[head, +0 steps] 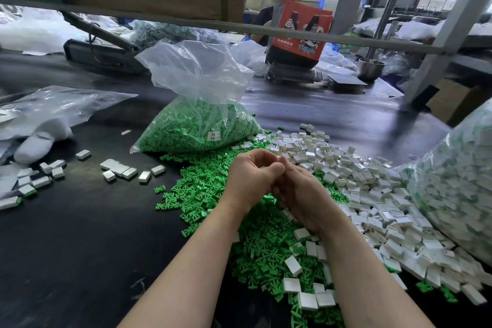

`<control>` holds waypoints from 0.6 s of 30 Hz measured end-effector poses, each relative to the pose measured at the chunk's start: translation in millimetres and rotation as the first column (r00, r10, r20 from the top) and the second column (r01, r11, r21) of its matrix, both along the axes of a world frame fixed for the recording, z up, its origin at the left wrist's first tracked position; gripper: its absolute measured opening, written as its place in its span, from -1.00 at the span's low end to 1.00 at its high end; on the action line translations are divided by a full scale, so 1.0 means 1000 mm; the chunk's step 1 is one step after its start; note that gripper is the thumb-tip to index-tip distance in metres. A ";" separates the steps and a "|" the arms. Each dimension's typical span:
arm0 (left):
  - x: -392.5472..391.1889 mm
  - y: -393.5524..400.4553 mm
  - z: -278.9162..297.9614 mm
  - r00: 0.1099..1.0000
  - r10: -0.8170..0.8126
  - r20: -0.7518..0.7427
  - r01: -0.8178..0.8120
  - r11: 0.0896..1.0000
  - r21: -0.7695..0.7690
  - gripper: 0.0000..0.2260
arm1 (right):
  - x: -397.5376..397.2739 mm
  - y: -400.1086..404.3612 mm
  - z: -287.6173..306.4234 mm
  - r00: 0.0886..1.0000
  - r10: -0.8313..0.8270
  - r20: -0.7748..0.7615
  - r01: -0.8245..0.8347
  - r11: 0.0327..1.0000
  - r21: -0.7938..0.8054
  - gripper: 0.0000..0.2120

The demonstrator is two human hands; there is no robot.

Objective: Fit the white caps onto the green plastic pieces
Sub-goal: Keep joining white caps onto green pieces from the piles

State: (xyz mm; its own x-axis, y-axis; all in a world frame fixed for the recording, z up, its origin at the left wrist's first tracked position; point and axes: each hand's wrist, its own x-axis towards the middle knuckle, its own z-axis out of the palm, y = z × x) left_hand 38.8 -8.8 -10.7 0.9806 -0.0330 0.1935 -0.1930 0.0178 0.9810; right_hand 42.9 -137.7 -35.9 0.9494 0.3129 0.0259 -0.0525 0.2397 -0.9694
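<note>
While both hands meet above the mixed heap, no clear view of what sits between them. Left hand [254, 177] curled, fingers bent inward toward the palm, thumb side up; right hand [298, 192] pressed against it from the right, fingers folded under and hidden behind the left. Probably clamped on one cap and one green piece mid-fit, but can't tell: nothing white or green visible in either grip.

Key relation for next pick: green plastic pieces [202, 200] spread directly under and to the left of the hands, continuing down toward the body; white caps [372, 194] piled to the right and beyond, running out to the right edge. So left hand nearer the green, right hand nearer the caps, both piles just beside the wrists. A few loose caps [292, 265] lie on top of the green near the forearms, closer still to the right arm.

Long axis of the pieces: random, every orientation in the heap, so any pick needs a turn in the fingers before mating.

Clear bag of green stock [197, 125] stands behind the hands, open-topped. Second bulging bag [452, 181] at far right holds white parts with green showing, likely finished ones. Small scatter of capped pieces [119, 169] well apart on the left of the dark table [80, 247].
</note>
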 end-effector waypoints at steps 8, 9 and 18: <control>0.000 -0.001 -0.001 1.000 0.008 0.028 -0.008 1.000 0.008 -0.89 | -0.001 -0.001 0.001 0.999 -0.032 0.008 0.033 0.999 -0.011 -0.62; -0.001 -0.001 -0.001 0.999 0.008 0.032 -0.008 1.000 0.007 -0.90 | -0.002 -0.001 0.002 0.999 -0.038 0.011 0.038 0.999 -0.010 -0.61; -0.002 -0.001 -0.002 0.998 0.003 0.058 -0.004 1.000 0.019 -0.93 | -0.007 0.002 0.009 0.997 -0.079 0.014 0.079 0.996 -0.033 -0.46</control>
State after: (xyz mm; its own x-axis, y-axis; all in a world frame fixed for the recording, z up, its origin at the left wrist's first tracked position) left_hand 36.9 -9.5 -12.7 0.9679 -0.0343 0.2492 -0.2494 -0.0019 0.9684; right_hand 35.7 -135.6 -27.3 0.9709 0.2378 0.0294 -0.0219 0.2103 -0.9774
